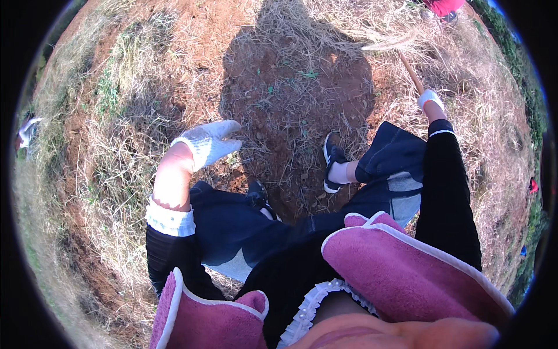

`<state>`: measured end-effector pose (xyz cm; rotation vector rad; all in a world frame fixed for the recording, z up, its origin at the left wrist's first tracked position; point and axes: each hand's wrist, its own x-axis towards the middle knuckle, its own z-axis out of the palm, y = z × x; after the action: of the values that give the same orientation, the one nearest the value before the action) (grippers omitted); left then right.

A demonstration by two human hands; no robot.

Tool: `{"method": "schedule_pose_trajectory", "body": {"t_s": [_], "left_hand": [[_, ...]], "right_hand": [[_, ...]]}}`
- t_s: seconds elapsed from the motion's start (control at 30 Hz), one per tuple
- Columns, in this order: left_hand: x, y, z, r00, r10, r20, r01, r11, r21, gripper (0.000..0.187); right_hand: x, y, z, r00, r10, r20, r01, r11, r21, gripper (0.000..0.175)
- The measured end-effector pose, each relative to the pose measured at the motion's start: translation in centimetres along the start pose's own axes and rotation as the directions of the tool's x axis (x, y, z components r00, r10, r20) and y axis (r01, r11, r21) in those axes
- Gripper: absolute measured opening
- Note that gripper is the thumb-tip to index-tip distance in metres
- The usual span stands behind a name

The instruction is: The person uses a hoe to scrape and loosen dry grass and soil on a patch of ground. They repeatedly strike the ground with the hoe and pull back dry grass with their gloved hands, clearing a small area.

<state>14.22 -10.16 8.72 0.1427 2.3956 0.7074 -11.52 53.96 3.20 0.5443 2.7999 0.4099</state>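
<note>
My left hand (208, 141), in a white knitted work glove, hovers over the dry grass and soil left of my shadow. Its thumb and fingers are spread, with nothing between them. Out to the right, my right hand (430, 100) wears a matching glove and grips the end of a wooden tool handle (409, 72). The handle points away from me. At its far end a pale, curved head (388, 45), probably a sickle blade, blends into the straw, so its exact form is hard to tell.
Cut straw (126, 161) and red-brown soil (196, 48) cover the ground. My sneaker (333, 159) stands on bare earth beneath me. A person in red (444, 6) is at the far upper right; another person (27, 133) shows at the left rim. Green bushes (534, 104) edge the right.
</note>
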Motion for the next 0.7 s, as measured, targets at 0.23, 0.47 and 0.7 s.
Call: {"method": "schedule_pose_trajectory", "body": {"t_s": [0.23,0.47,0.7], "left_hand": [[1.5,0.1,0.2,1.0,-0.016,0.023,0.018,0.997,-0.078,0.062],[3.0,1.4,0.2,0.996,-0.061,0.066,0.064,0.997,-0.047,0.061],[3.3,1.5,-0.2,0.995,-0.07,0.066,0.067,0.996,0.052,0.062]], "right_hand": [[-6.7,-2.3,-1.8,0.934,-0.313,-0.169,0.336,0.933,0.126,0.032],[-10.9,-9.0,-2.4,0.802,-0.597,-0.034,0.578,0.76,0.296,0.036],[-12.1,-14.9,3.3,0.726,-0.679,0.105,0.681,0.732,0.022,0.034]]}}
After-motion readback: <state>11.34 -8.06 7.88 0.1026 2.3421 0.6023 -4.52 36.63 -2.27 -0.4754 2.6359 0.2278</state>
